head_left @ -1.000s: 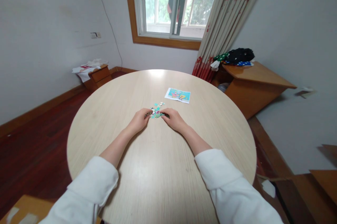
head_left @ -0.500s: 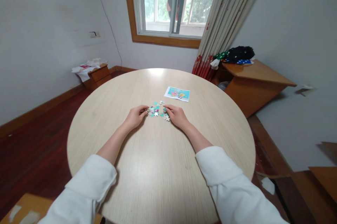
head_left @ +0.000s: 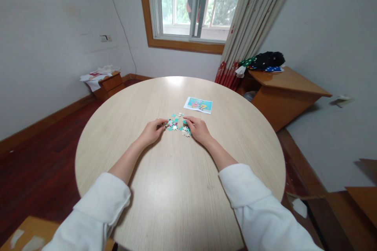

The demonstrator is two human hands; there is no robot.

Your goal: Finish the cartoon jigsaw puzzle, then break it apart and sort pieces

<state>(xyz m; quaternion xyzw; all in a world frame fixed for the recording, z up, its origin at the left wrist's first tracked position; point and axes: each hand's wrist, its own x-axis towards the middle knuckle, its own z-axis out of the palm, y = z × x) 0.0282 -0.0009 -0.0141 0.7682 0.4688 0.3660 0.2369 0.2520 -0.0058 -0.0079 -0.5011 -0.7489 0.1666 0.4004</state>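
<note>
A small heap of jigsaw puzzle pieces (head_left: 173,123) lies on the round table (head_left: 173,188), some teal and printed, others showing pale backs. My left hand (head_left: 152,130) rests at the heap's left edge, its fingers curled over several pieces that show partly under the fingertips. On the opposite side, my right hand (head_left: 198,129) has thumb and forefinger closed on a teal puzzle piece (head_left: 185,122). Pale puzzle pieces (head_left: 186,131) lie just below its fingertips. The remaining right fingers are folded and partly hidden.
Beyond the pieces lies a picture sheet (head_left: 198,105) with cartoon figures on teal. A tilted wooden cabinet (head_left: 282,90) with cloths on top stands at the right by the curtain (head_left: 250,19). Behind the table is a window (head_left: 179,3), where a dark shape shows outside.
My left fingers have shifted slightly, with darker pieces now showing under them. The pale pieces under my right hand have moved a little toward me. The picture sheet stays put.
</note>
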